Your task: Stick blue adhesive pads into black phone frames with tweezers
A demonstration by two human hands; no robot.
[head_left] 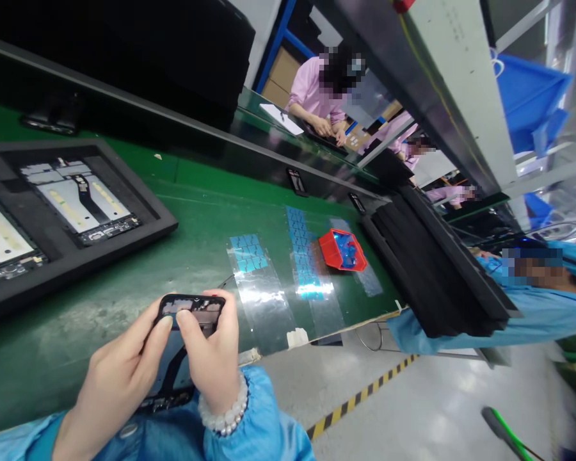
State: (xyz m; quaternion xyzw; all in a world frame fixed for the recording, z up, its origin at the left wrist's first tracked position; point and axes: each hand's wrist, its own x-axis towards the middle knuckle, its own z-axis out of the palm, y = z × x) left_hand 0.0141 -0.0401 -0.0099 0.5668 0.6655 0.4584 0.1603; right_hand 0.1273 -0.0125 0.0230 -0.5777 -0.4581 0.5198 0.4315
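Note:
An opened smartphone [175,358], its inner parts showing, is held upright between both hands near the table's front edge. My left hand [125,362] grips its left side, the thumb pressing near the top. My right hand [211,349] wraps its right side, with the thumb laid over the upper part of the inside. Both thumbs nearly meet below the phone's top edge. A dark flat cable runs down the phone's middle. What lies under the thumbs is hidden. Right of the hands, a clear sheet with blue stickers [249,253] lies on the green table.
A black foam tray [158,221] with opened phones [84,198] stands at left. More blue stickers [304,256] and a red bin [333,250] lie right. Black trays [427,262] are stacked beyond. A co-worker in pink [312,83] sits across; another in blue [547,314] is at right.

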